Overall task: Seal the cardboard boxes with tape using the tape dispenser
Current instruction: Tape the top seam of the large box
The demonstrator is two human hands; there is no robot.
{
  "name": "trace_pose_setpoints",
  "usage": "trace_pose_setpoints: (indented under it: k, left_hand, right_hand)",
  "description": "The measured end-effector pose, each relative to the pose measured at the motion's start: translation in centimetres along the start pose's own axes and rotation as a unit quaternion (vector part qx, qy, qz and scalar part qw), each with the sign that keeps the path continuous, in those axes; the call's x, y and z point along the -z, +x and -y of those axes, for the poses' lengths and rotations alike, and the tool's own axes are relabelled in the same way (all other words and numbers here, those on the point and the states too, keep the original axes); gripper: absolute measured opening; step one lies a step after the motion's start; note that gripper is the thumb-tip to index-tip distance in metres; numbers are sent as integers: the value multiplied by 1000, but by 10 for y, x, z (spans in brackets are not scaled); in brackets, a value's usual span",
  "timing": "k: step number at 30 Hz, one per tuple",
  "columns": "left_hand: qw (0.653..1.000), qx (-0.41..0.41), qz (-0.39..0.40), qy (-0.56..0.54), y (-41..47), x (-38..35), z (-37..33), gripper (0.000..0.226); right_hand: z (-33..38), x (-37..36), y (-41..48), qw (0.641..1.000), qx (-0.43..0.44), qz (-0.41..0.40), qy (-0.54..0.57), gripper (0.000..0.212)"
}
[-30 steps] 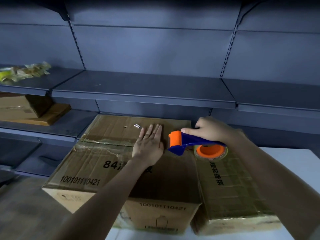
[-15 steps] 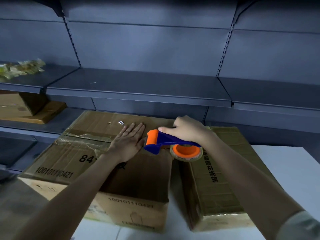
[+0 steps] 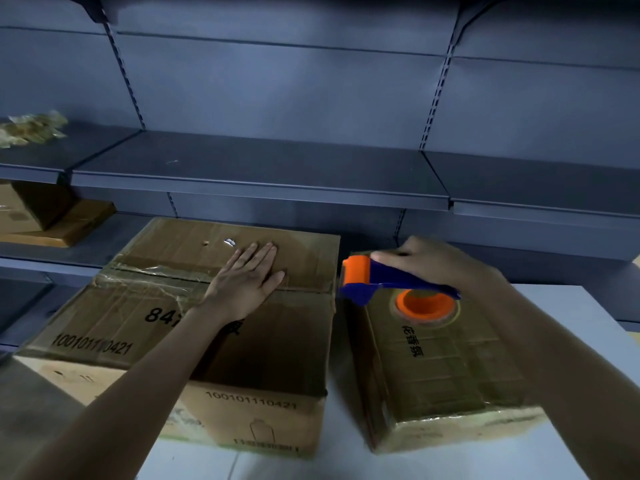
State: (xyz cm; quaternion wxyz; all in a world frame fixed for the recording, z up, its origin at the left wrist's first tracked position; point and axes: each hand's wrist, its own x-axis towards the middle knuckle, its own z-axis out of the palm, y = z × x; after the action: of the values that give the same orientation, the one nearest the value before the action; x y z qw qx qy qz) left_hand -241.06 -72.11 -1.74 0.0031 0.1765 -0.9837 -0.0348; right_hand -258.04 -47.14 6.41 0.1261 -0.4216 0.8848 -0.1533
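Note:
A large cardboard box (image 3: 114,317) printed with black numbers lies in front of me, its top flaps closed and partly taped along the seam. My left hand (image 3: 246,282) presses flat on that seam with straight fingers. A smaller tape-wrapped box (image 3: 446,375) lies to its right. My right hand (image 3: 426,261) grips the blue and orange tape dispenser (image 3: 384,284) above the smaller box's far end, its orange roller just right of the large box's right edge. The orange-cored tape roll (image 3: 424,304) hangs under the handle.
Both boxes rest on a white table (image 3: 588,313). Grey metal shelving (image 3: 259,174) runs across the back. On the left shelves sit flat brown cartons (image 3: 59,220) and crumpled wrapping (image 3: 31,129).
My right hand has drawn the dispenser rightward off the large box's top, out past its right edge and over the smaller box. My left hand stays pressed on the seam.

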Motion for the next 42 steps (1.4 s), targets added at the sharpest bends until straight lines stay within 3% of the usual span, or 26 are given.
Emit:
trace_pose_setpoints:
  k: [5, 11, 15, 19, 28, 34, 42]
  left_hand:
    - [999, 15, 43, 3, -1, 7, -6, 86]
    - [993, 56, 99, 43, 12, 25, -50, 81]
    - [998, 31, 43, 15, 10, 14, -81, 85]
    - [999, -35, -5, 14, 11, 6, -93, 65]
    - [996, -90, -5, 24, 8, -1, -75, 59]
    - [997, -75, 12, 26, 3, 3, -27, 59]
    - [997, -74, -3, 5, 1, 4, -29, 60]
  right_hand:
    - [-19, -20, -17, 999, -38, -9, -27, 67]
    - [-27, -24, -14, 998, -41, -20, -47, 75]
    - [-26, -29, -10, 998, -32, -21, -55, 67]
    - [-29, -28, -9, 999, -24, -20, -41, 65]
    - [-16, -26, -1, 999, 6, -14, -36, 62]
    - [19, -47, 13, 1000, 26, -10, -1, 62]
    - [3, -44, 5, 999, -14, 5, 47, 66]
